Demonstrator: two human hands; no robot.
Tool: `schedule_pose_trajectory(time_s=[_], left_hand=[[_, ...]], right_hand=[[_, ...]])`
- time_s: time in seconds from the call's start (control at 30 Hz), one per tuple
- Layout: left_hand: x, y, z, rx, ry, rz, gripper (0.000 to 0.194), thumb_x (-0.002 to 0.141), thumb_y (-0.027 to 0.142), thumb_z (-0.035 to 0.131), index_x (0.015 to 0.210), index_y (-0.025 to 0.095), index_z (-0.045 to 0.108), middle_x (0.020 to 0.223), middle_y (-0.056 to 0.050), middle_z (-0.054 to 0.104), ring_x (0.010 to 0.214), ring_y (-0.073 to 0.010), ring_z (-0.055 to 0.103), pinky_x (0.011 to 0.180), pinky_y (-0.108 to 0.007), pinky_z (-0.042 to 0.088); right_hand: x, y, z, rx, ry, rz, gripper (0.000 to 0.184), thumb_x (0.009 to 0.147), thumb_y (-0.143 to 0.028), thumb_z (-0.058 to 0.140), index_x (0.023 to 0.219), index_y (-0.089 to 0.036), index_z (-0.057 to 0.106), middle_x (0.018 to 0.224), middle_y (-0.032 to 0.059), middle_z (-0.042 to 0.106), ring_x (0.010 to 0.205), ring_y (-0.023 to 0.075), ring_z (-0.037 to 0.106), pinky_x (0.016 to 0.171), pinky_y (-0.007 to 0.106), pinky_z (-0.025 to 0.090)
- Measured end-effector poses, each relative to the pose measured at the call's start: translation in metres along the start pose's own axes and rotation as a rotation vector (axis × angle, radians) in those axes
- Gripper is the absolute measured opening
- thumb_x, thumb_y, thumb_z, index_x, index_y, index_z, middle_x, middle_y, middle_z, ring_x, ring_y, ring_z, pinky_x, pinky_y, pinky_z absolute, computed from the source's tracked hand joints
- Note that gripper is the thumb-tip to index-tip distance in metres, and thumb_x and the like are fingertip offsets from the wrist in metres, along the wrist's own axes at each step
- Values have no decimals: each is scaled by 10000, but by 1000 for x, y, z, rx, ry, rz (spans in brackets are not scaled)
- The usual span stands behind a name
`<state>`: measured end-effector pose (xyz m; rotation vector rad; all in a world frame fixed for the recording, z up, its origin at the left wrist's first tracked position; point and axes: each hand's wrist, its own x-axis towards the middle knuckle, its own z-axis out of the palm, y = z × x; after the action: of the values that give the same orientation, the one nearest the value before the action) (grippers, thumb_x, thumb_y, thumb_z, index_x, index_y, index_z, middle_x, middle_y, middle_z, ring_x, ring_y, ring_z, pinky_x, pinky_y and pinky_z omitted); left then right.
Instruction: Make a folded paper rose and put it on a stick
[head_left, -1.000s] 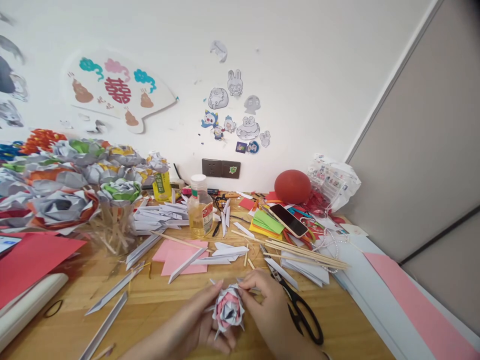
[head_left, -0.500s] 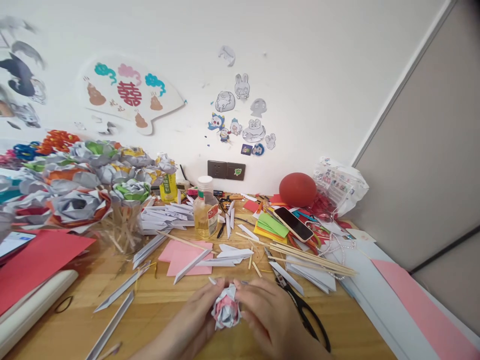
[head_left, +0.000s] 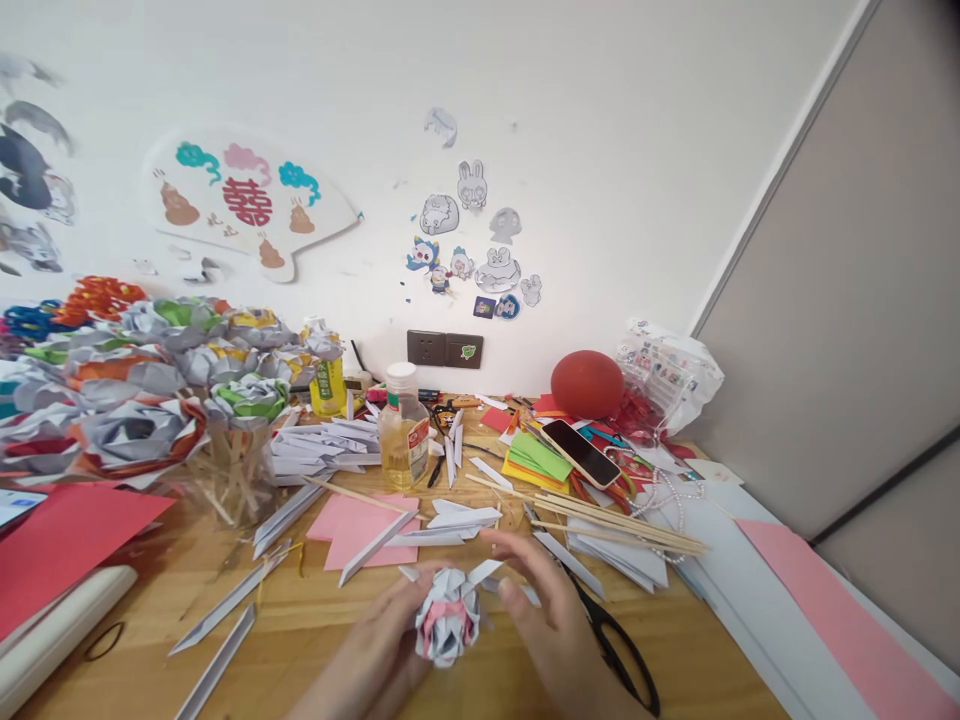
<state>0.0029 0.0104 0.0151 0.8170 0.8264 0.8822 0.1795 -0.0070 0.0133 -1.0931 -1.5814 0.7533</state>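
A small white and pink paper flower (head_left: 448,622) is at the front middle of the table, just above the wood. My left hand (head_left: 397,625) is closed around its left side, and part of its fingers is hidden behind the flower. Pointed white paper ends stick out from the flower's far side. To the right, my right hand (head_left: 544,610) stands with thumb and fingers apart, near a white tip but with nothing in its grasp. Black-handled scissors (head_left: 622,645) lie partly hidden behind that hand.
Folded white paper strips (head_left: 326,447) and pink paper squares (head_left: 349,530) lie ahead, beside a glue bottle (head_left: 405,430). Finished paper flowers (head_left: 142,430) crowd the left. Wooden sticks (head_left: 600,515), a phone (head_left: 580,452) and a red balloon (head_left: 587,384) are on the right.
My right hand has come away from the paper flower to the right and its fingers have spread. The left hand still holds the flower. The view has shifted slightly.
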Motion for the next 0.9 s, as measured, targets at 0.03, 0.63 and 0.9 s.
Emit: schedule_pose_trajectory(time_s=[0.03, 0.63, 0.9], left_hand=[[2, -2, -2, -23, -10, 8, 397, 693, 565, 666, 850, 200, 669, 808, -13, 612, 799, -162, 530, 727, -251, 437], [14, -9, -6, 77, -151, -3, 283, 608, 396, 801, 726, 175, 668, 634, 3, 669, 545, -125, 573, 573, -232, 446], [14, -2, -7, 222, -159, 42, 310, 583, 418, 809, 742, 176, 699, 688, -4, 692, 651, -145, 592, 644, -240, 443]], right_hand=[[1, 4, 2, 80, 21, 82, 396, 869, -482, 496, 1162, -229, 579, 1151, 95, 626, 1044, 242, 582, 898, 368, 462], [5, 9, 9, 236, -29, 314, 127, 695, -265, 648, 749, -169, 586, 713, 17, 595, 677, 165, 569, 613, 265, 446], [5, 14, 12, 234, -52, 319, 140, 655, -239, 660, 674, -174, 537, 635, -35, 523, 593, 115, 488, 551, 217, 377]])
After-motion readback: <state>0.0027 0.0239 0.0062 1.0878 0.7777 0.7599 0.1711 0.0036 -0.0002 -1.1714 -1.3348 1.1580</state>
